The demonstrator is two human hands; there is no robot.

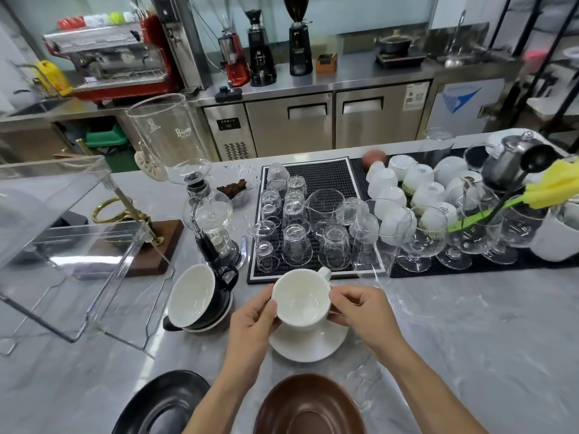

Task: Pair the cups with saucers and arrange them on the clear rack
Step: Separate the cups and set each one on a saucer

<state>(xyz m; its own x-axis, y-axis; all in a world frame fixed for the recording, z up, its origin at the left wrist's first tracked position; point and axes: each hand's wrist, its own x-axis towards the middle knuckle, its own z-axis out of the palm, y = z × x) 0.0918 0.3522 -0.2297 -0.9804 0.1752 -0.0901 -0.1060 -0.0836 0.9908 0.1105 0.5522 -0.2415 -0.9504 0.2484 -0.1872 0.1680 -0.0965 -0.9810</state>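
White cup (302, 300), held by both hands just above a white saucer (308, 341) on the grey marble counter (470, 339); whether the cup's base already touches the saucer cannot be told, since the cup hides the centre of the saucer. The left hand (250, 321) pinches the near-left rim, thumb on the lip; the right hand (360, 311) closes on the right side, below the handle, which points away and to the right. The cup's mouth tilts toward the camera.

Just to the left, a black cup with a white interior (195, 297) leans on its own saucer, close to a siphon brewer (208, 214). At the near edge lie a black saucer (163, 405) and a brown saucer (308, 408), neither bearing a cup. The clear rack (62, 233) stands at far left, with no cup or saucer visibly on it. Behind the hands, bar mats carry inverted glasses (294, 223); inverted white cups (404, 183) lie further right.

Step in hand, as judged: pairing, the white cup being seated on its saucer. The next move calls for levelling the cup and centring it in the saucer's well, then shifting the grip to the saucer's rim so that the pair can be carried left to the rack without the cup sliding. The 2 empty saucers suggest further cups remain to be fetched
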